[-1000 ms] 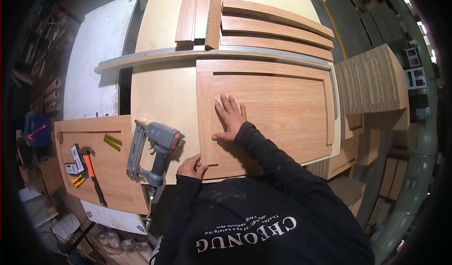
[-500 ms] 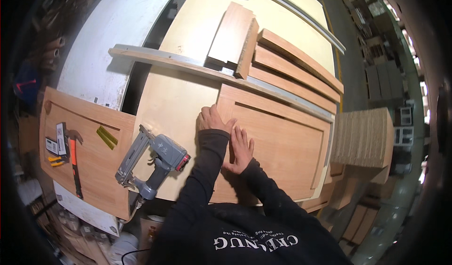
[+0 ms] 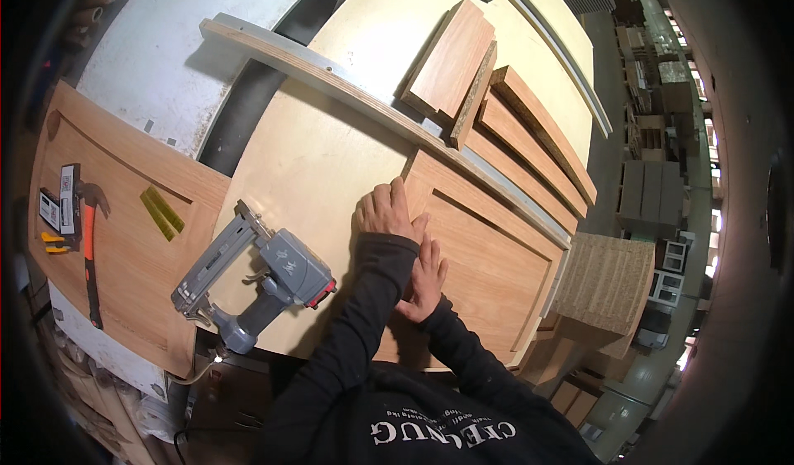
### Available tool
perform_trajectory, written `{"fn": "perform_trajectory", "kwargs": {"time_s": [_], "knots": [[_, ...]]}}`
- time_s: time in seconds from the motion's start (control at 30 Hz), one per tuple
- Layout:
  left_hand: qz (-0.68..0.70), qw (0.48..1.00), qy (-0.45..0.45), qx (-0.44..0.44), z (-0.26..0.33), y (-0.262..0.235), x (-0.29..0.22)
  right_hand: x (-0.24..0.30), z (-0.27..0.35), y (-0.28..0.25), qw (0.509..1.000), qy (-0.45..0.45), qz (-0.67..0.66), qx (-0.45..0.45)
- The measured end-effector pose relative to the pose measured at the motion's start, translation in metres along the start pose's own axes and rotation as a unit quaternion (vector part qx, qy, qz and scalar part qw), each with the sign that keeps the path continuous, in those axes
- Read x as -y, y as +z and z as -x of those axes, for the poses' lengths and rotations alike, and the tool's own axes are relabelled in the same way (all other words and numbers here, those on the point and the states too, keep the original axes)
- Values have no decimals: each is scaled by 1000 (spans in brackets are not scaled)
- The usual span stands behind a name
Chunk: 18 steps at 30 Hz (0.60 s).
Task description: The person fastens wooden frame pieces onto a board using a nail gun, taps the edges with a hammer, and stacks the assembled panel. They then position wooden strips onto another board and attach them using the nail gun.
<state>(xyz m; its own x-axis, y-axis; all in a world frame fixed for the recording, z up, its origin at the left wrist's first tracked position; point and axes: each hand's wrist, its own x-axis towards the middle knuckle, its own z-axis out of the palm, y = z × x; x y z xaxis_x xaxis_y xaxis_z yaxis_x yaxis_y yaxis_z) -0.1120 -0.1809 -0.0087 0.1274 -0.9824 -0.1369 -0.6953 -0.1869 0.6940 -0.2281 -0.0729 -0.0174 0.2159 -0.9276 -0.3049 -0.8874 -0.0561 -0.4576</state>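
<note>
head view: sets the left hand [image 3: 385,211], fingers bent and close together, at the left edge of the framed wood panel [image 3: 488,271]; cannot tell whether gripping it. lays the right hand [image 3: 428,281] just beside, opened flat and holding nothing, on the left part of the panel. shows the panel lying on the pale board [image 3: 289,155], with its far edge along the long rail [image 3: 347,97]. to the left, shows the grey nail gun [image 3: 289,267], and beyond it the orange-handled hammer [image 3: 89,233] on another panel [image 3: 128,250].
</note>
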Motion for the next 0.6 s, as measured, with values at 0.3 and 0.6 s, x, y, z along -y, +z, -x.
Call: {"fn": "perform_trajectory", "kwargs": {"time_s": [0.3,0.6], "knots": [[-10,1000,-7,13,3,-5,5,2,0,7,1000,-17,8,-19],[-24,968,234,-86,75,-148,67,2,-5,-11,998,45,37,-6]]}}
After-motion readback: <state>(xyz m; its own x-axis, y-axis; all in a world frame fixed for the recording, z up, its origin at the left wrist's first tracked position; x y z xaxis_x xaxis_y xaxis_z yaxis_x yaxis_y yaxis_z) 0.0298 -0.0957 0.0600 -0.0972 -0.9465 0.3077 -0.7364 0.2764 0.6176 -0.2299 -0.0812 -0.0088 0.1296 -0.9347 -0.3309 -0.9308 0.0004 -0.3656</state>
